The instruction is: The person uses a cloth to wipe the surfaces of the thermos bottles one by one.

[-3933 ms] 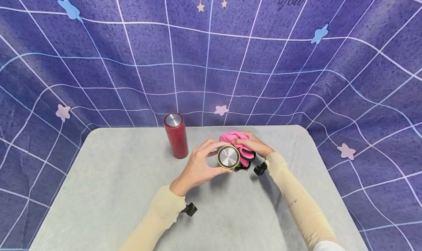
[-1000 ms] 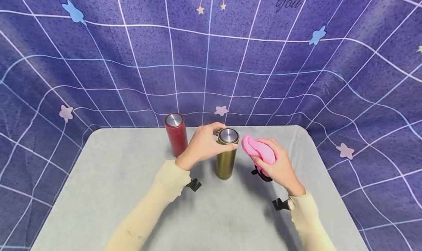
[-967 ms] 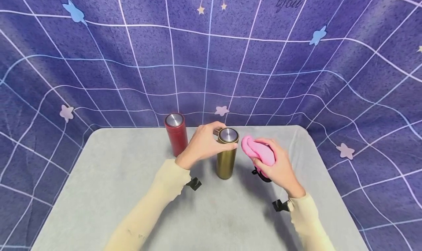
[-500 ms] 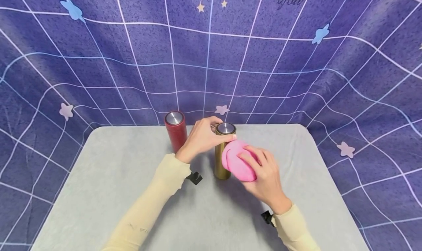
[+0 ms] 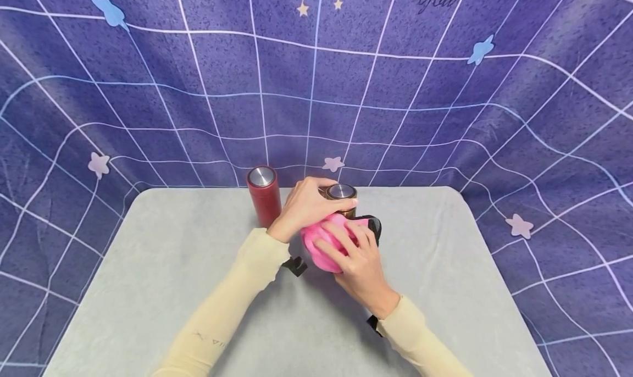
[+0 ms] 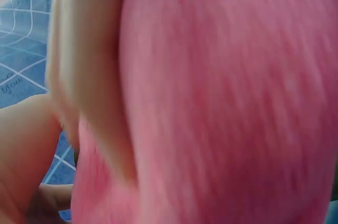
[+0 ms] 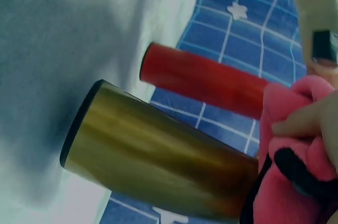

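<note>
The left hand (image 5: 309,205) grips the gold bottle (image 7: 158,150) near its top, thumb on the near side, presumably to steady it against the pink cloth (image 5: 316,245), which the right hand (image 5: 363,272) holds bunched at the bottle's near side. The bottle is upright at the far middle of the grey table (image 5: 148,289), its lower body screened by cloth from the head view. To its left stands the red bottle (image 5: 265,204), partly hidden behind the left hand and limiting room there.
</note>
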`<state>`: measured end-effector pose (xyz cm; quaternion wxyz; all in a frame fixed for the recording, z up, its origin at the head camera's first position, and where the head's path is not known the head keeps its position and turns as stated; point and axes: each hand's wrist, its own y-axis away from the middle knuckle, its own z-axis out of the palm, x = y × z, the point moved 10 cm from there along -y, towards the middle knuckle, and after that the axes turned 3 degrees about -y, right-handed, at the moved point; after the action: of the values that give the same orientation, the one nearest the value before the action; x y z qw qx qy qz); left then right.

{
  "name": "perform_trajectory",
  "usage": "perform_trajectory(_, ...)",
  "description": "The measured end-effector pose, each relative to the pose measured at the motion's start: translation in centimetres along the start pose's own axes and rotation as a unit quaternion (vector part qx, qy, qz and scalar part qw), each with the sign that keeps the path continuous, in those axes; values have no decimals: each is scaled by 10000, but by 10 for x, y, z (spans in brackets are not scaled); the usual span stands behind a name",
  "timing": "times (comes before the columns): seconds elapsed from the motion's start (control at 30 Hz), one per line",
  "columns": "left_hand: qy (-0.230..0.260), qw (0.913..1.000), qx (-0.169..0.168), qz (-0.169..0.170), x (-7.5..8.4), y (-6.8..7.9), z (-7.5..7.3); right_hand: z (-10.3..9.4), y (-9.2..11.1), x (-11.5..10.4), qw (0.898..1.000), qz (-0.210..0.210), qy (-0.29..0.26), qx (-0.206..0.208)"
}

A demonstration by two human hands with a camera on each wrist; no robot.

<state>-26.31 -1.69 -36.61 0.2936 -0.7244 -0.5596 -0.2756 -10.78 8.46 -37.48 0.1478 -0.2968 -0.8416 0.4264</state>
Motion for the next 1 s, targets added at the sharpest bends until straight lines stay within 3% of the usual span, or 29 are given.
perform_trajectory(0.33, 287, 9995, 89, -64, 1, 1, -2, 17, -14, -4, 9975, -168, 666, -162)
perform_trajectory(0.6, 98, 9997, -11, 221, 4, 0, 2, 29, -13, -1, 9936, -267, 1009, -433)
perform_trajectory(1.0, -133, 9999, 48, 38, 1, 0, 2, 38, -8, -3, 9876, -404, 1362, -666)
